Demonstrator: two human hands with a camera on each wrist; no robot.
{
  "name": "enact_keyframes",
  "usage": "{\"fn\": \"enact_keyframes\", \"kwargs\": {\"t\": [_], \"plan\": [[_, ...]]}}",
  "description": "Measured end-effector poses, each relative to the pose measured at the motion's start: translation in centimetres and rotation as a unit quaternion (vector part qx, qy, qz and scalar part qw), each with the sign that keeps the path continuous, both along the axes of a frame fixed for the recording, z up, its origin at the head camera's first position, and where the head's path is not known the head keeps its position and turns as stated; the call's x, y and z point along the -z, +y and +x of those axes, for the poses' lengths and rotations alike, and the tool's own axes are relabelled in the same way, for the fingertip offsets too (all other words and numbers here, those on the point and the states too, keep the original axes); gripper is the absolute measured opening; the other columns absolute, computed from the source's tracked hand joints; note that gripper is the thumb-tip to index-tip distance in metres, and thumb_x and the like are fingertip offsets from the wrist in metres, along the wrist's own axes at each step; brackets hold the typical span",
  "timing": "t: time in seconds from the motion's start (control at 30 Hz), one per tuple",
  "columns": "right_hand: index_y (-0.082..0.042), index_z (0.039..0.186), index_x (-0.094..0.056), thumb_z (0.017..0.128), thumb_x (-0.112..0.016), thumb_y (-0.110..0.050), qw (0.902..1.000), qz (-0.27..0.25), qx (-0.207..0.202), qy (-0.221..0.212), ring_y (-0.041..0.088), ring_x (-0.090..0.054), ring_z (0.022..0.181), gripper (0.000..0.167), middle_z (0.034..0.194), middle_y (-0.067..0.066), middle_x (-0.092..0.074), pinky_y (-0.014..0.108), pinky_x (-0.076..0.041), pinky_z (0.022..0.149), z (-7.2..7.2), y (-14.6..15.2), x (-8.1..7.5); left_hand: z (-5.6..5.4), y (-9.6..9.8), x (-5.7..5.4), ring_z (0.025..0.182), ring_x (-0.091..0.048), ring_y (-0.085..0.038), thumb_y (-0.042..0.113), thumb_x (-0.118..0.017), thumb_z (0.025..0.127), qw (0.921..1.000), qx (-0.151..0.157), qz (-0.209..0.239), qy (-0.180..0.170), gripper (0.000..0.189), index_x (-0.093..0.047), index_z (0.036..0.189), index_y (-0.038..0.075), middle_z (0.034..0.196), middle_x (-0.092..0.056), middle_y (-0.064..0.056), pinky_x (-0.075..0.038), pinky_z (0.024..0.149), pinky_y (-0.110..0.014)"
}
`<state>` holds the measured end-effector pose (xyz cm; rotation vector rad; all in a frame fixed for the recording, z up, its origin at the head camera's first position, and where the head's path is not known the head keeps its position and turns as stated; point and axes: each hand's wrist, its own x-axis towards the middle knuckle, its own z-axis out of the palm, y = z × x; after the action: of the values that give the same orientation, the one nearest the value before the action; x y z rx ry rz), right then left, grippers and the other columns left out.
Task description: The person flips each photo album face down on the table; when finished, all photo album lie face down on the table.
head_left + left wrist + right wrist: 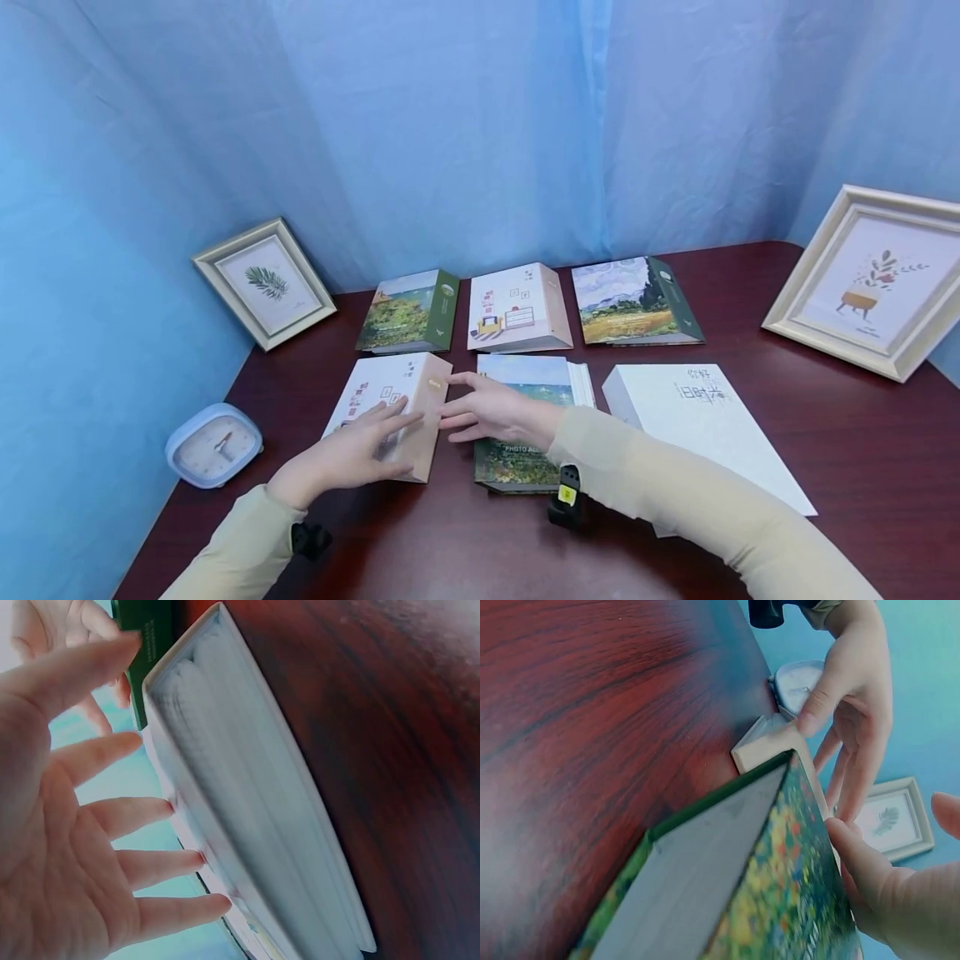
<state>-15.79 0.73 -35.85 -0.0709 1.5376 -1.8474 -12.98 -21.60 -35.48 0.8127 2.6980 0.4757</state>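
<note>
My left hand lies spread over the front-left album, which has a white cover with small drawings and a peach spine. In the left wrist view its straight fingertips are right at that cover, and the page edges face the camera. My right hand reaches across the painted photo album, its fingers extended toward the peach spine. That painted album, with sea and flowers on its cover, is partly hidden under the hand and wrist. In the right wrist view, the right thumb shows beside the painted cover.
Along the back stand a green-spined album, a white album and a landscape album. A large white album lies to the right. Framed pictures flank the dark table; a blue clock sits left.
</note>
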Motion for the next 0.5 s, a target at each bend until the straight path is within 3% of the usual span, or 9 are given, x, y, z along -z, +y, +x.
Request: {"fn": "enact_keyframes", "kwargs": {"t": [0.1, 0.3, 0.5], "plan": [[-0.002, 0.150, -0.015, 0.095, -0.051, -0.002, 0.9999, 0.010, -0.001, 0.009, 0.043, -0.046, 0.127, 0.065, 0.140, 0.031, -0.039, 0.050, -0.042, 0.101, 0.0, 0.7, -0.2, -0.3, 0.2, 0.0, 0.132, -0.039, -0.042, 0.030, -0.068, 0.087, 0.9997, -0.024, 0.000, 0.004, 0.059, -0.048, 0.139, 0.009, 0.144, -0.040, -0.025, -0.037, 0.103, -0.055], [-0.003, 0.150, -0.017, 0.095, -0.053, -0.004, 0.9996, 0.024, 0.000, 0.013, 0.043, -0.045, 0.127, 0.066, 0.153, 0.028, -0.016, 0.049, -0.042, 0.102, -0.3, 2.3, -0.6, -0.7, 0.9, 0.0, 0.129, -0.046, -0.037, 0.026, -0.065, 0.090, 0.9986, -0.049, -0.002, 0.019, 0.053, -0.050, 0.137, 0.008, 0.141, -0.045, -0.024, -0.041, 0.102, -0.050], [-0.002, 0.150, -0.016, 0.095, -0.052, -0.006, 0.9992, 0.034, -0.007, 0.022, 0.043, -0.044, 0.127, 0.066, 0.145, 0.030, -0.033, 0.046, -0.043, 0.101, -0.3, 4.1, -0.3, -0.7, 1.6, 0.1, 0.128, -0.047, -0.035, 0.028, -0.063, 0.091, 0.9976, -0.063, 0.005, 0.031, 0.048, -0.054, 0.135, 0.009, 0.143, -0.043, -0.022, -0.044, 0.099, -0.049]]}}
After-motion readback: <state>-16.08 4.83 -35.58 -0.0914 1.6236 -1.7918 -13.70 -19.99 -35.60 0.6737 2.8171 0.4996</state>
